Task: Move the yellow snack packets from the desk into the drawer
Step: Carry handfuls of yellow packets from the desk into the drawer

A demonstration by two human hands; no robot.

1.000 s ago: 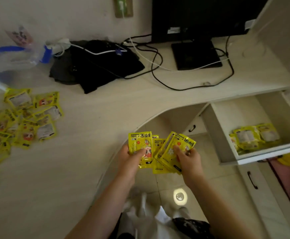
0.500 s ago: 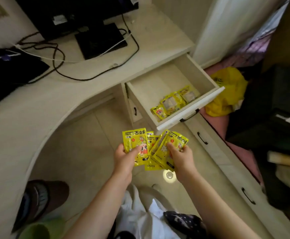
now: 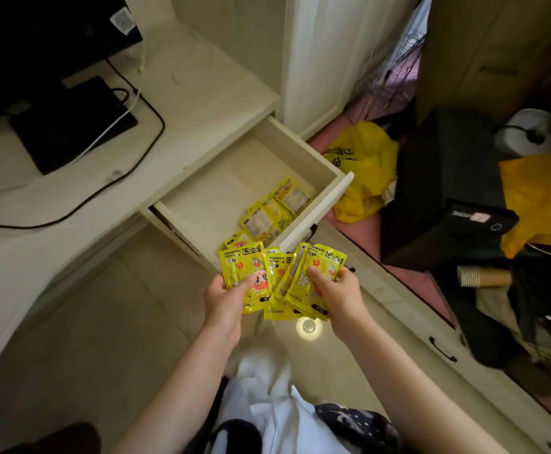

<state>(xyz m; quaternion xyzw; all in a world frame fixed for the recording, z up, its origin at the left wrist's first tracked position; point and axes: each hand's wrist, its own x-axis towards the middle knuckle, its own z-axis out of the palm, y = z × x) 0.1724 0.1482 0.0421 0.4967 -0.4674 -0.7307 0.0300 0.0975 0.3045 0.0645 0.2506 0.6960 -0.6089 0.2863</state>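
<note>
I hold a fanned bunch of yellow snack packets (image 3: 275,276) between both hands, just in front of the open drawer's near corner. My left hand (image 3: 225,298) grips the left packets, thumb on top. My right hand (image 3: 336,294) pinches the right packets. The cream drawer (image 3: 202,204) stands pulled out under the desk (image 3: 202,90). Several yellow packets (image 3: 275,211) lie inside it, toward its front right. The held packets hide the drawer's front corner.
A black monitor base (image 3: 71,126) and cables (image 3: 130,158) lie on the desk at left. A yellow plastic bag (image 3: 365,172) sits on the pink floor right of the drawer. Black boxes (image 3: 441,178), cups and clutter fill the right side. Lower drawers with black handles (image 3: 442,350) run along the right.
My view has swung right, away from the desk's packet pile toward the drawer. Both hands with the packets have come close to the drawer's front corner.
</note>
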